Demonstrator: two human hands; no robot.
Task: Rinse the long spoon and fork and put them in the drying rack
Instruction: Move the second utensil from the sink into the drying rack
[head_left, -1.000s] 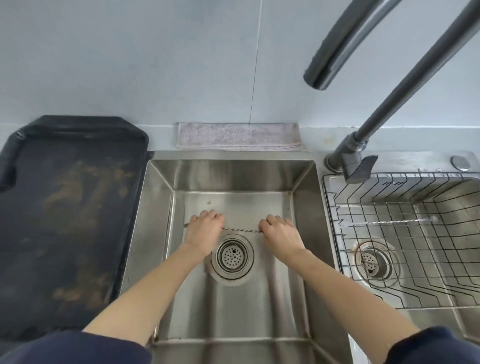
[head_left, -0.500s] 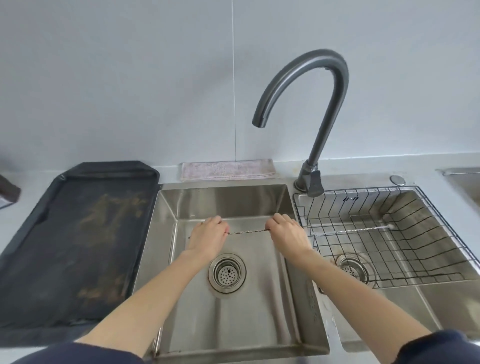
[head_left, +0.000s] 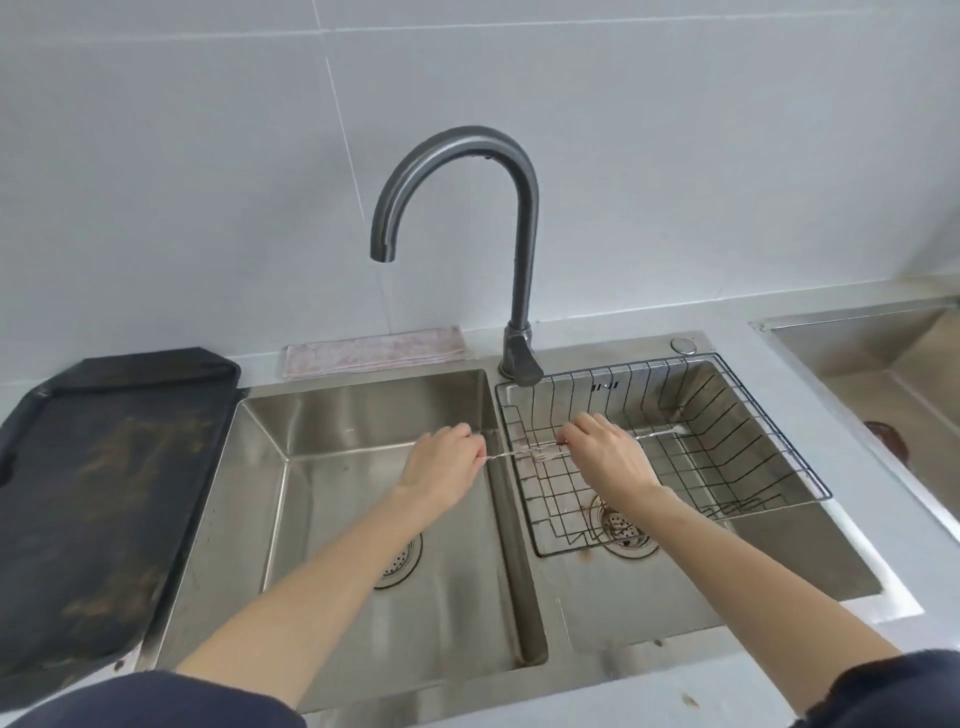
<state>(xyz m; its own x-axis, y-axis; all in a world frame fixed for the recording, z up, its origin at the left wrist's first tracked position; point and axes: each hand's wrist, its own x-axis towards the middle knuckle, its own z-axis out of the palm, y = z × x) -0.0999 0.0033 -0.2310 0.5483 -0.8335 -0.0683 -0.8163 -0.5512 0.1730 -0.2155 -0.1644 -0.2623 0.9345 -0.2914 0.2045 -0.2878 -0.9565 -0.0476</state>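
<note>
A long thin metal utensil (head_left: 511, 453) with a twisted handle hangs level between my two hands, and both of its ends are hidden in my fingers. My left hand (head_left: 441, 470) pinches one end over the divider between the two basins. My right hand (head_left: 608, 457) pinches the other end over the left part of the wire drying rack (head_left: 727, 415), which sits in the right basin. A second long utensil with a rounded end, the long spoon (head_left: 660, 433), lies across the rack behind my right hand.
A grey gooseneck faucet (head_left: 522, 249) stands behind the divider with its spout over the left basin (head_left: 363, 415); no water is visible. A black tray (head_left: 104, 467) lies at the left, a folded cloth (head_left: 374, 351) along the wall, and another steel sink (head_left: 883, 353) at the far right.
Both hands have carried the utensil up from the left basin's floor and rightward, so it now spans the divider and the rack's left side. The camera view has pulled back and up.
</note>
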